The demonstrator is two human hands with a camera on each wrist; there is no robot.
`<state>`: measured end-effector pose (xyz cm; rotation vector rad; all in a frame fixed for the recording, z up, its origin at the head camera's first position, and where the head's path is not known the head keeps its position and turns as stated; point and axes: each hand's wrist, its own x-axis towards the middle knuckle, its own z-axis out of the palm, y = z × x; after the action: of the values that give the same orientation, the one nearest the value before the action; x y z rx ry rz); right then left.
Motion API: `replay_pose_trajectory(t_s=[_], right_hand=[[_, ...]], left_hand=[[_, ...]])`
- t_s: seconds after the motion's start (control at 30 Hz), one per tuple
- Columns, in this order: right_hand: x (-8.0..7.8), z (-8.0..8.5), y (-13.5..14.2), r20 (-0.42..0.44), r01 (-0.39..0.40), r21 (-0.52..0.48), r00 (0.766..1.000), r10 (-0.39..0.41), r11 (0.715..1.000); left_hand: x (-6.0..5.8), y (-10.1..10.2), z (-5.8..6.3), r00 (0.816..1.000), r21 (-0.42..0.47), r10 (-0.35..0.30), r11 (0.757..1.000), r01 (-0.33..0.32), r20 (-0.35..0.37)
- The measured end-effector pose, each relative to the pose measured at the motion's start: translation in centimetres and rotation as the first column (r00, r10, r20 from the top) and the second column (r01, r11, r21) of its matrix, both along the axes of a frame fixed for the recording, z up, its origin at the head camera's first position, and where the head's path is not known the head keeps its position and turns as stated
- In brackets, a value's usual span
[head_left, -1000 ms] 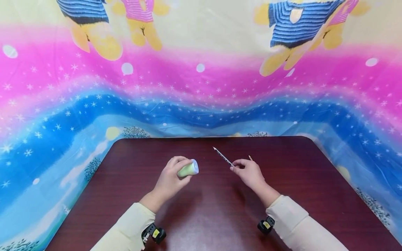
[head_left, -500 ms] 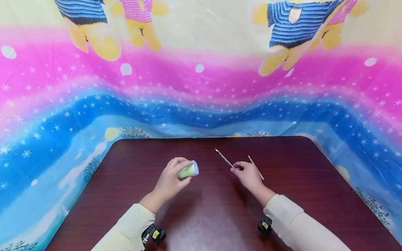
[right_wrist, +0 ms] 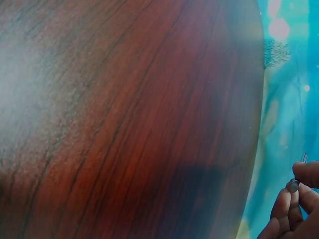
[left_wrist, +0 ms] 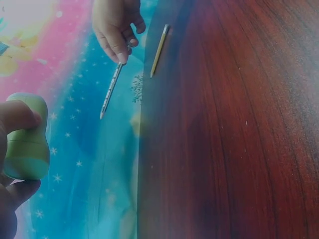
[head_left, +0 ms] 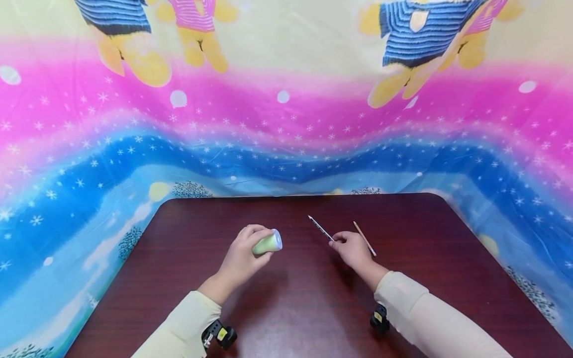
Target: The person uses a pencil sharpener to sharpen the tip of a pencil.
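Observation:
My left hand [head_left: 239, 253] grips a pale green pencil sharpener [head_left: 267, 242] with a white end, held above the table and tilted to the right. In the left wrist view the sharpener [left_wrist: 31, 139] has a narrowed waist, with thumb and fingers around it. Over on the right, my right hand [head_left: 355, 251] pinches a black-and-white patterned pencil [head_left: 320, 227] near its rear end. Its sharp tip points up and to the left, apart from the sharpener. The pencil's dark rear end [right_wrist: 293, 186] shows between the fingertips in the right wrist view.
A yellowish wooden pencil [head_left: 364, 238] with a white end lies on the table just right of my right hand. The dark red-brown table [head_left: 295, 308] has rounded far corners. A colourful cartoon cloth [head_left: 286, 124] hangs around its back and sides.
My right hand and its pencil have shifted slightly downward, and the wooden pencil beside it shows more fully. The left hand keeps its grip on the sharpener, almost still.

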<state>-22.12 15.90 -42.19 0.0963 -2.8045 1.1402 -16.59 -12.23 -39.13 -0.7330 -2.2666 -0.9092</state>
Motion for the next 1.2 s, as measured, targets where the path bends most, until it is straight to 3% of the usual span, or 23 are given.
replay_pose_trajectory(t_s=[0.47,1.2], right_hand=[[0.2,-1.2,-0.1,0.095,0.020,0.034,0.995,-0.024,0.999],[-0.4,-2.4,-0.6,0.171,0.045,0.147,0.983,-0.071,0.988]], left_hand=[[0.0,0.1,-0.3,0.997,-0.012,0.010,1.000,-0.009,0.071],[0.0,0.5,-0.2,0.998,-0.003,-0.004,1.000,0.004,0.058]])
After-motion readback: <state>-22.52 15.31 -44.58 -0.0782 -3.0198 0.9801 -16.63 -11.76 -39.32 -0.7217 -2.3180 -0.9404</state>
